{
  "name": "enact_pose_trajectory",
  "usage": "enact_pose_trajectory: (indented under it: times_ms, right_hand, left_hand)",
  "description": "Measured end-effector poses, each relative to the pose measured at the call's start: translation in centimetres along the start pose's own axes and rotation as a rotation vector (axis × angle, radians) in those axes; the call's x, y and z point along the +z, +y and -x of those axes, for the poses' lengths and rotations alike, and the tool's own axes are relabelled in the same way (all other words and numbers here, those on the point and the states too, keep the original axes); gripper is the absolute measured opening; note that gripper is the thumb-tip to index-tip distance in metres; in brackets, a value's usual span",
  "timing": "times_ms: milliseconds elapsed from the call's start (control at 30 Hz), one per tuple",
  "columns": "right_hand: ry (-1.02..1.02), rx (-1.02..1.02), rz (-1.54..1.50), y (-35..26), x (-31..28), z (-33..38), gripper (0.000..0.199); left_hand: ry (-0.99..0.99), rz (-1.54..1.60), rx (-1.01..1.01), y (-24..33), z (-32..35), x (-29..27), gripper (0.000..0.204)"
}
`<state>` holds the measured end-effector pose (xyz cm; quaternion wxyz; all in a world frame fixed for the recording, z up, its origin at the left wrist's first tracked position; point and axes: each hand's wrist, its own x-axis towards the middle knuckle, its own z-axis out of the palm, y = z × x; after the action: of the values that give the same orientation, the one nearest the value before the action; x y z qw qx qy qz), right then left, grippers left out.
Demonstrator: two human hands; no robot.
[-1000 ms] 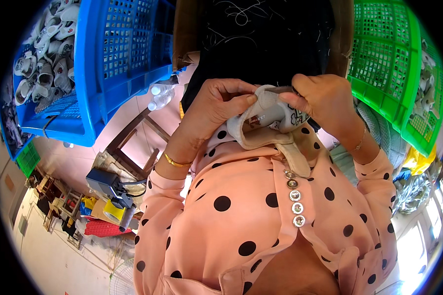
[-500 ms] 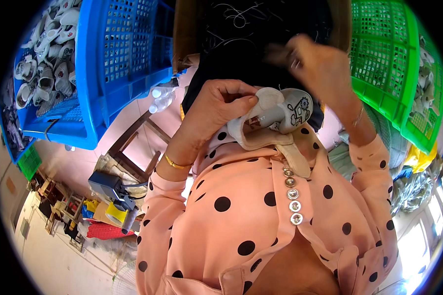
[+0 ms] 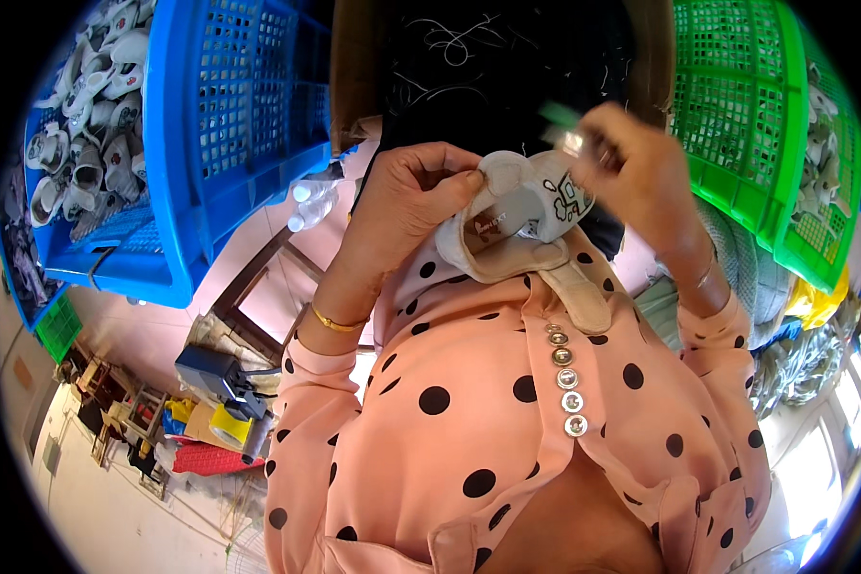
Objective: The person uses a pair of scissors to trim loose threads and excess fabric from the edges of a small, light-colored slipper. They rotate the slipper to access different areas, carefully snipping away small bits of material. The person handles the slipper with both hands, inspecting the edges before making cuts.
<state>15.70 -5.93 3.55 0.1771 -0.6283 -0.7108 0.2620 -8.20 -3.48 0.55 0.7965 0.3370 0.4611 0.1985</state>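
Note:
A small off-white shoe (image 3: 493, 251) with a dark printed design on its toe and a loose strap hangs in front of my chest. My left hand (image 3: 423, 191) pinches the shoe's edge between thumb and fingers. Close by the printed toe is my right hand (image 3: 633, 167), its fingers curled around a small tool (image 3: 566, 134) with a green part and a shiny metal part. Motion blurs this tool, so its exact kind does not show. Whether it touches the shoe cannot be made out.
At the left, a blue plastic crate (image 3: 167, 182) holds many small shoes. A green crate (image 3: 737, 105) with more shoes stands on the right. Dark cloth (image 3: 507, 57) strewn with loose threads covers my lap. Plastic bottles (image 3: 311, 203) are beside the blue crate.
My right hand has come down toward the shoe's toe, and the green part of its tool now shows. The shoe has tilted and shifted slightly left in my left hand.

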Motion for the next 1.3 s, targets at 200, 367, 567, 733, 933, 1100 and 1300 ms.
enact_pose_trajectory:
  times_ms: [200,367,567,733,933,1100,1300]
  right_hand:
    - [-0.164,-0.229,0.117,-0.3,2.2,0.7,0.029]
    - [0.268,0.203,0.053,4.7,1.8,-1.6,0.024]
    - [-0.123,0.113,-0.349,-0.5,0.5,1.0,0.037]
    - [-0.394,0.51,-0.709,-0.8,-0.1,0.7,0.036]
    - [-0.373,0.558,-0.965,-0.4,1.5,1.9,0.039]
    - [-0.36,0.573,-0.908,-0.4,2.3,2.6,0.039]
    - [-0.303,0.277,-0.51,-1.4,1.9,1.8,0.034]
  left_hand:
    - [-0.006,0.043,0.018,-1.3,-0.5,0.4,0.019]
    - [0.009,-0.011,-0.062,-1.3,-0.1,0.1,0.016]
    - [0.0,-0.06,0.072,-0.5,-0.3,0.4,0.017]
    - [0.077,-0.31,0.262,0.5,0.0,1.0,0.016]
    - [0.117,-1.017,0.953,-0.9,0.5,0.5,0.028]
    - [0.184,-1.039,1.056,-2.3,0.8,0.9,0.03]
    - [0.199,-1.229,1.266,-2.8,0.9,1.0,0.035]
